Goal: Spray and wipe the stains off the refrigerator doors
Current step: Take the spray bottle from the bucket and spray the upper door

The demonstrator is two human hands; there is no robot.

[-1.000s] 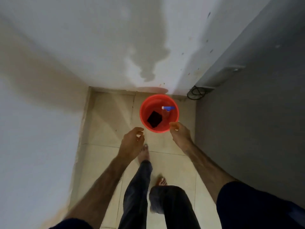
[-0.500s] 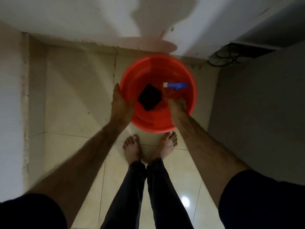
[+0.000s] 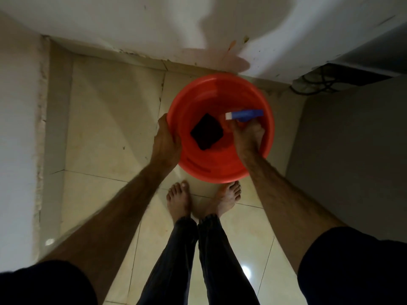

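A red bucket [image 3: 220, 170] stands on the tiled floor in front of my bare feet. Inside it lie a dark folded cloth [image 3: 207, 134] and a spray bottle with a blue head and white nozzle [image 3: 244, 114]. My left hand [image 3: 166, 142] grips the bucket's left rim from outside. My right hand [image 3: 247, 134] reaches into the bucket and closes around the spray bottle just below its blue head. The bottle's body is hidden by my hand. The grey refrigerator side [image 3: 352, 150] rises at the right.
A white wall [image 3: 132, 23] with a damp patch runs behind the bucket, and another wall [image 3: 17, 128] closes off the left. Black cables [image 3: 317, 82] lie on the floor behind the refrigerator. My feet [image 3: 202, 199] stand just before the bucket.
I have bent closer to the bucket. My left hand has taken hold of the rim, and my right hand has gone from the near rim into the bucket onto the spray bottle.
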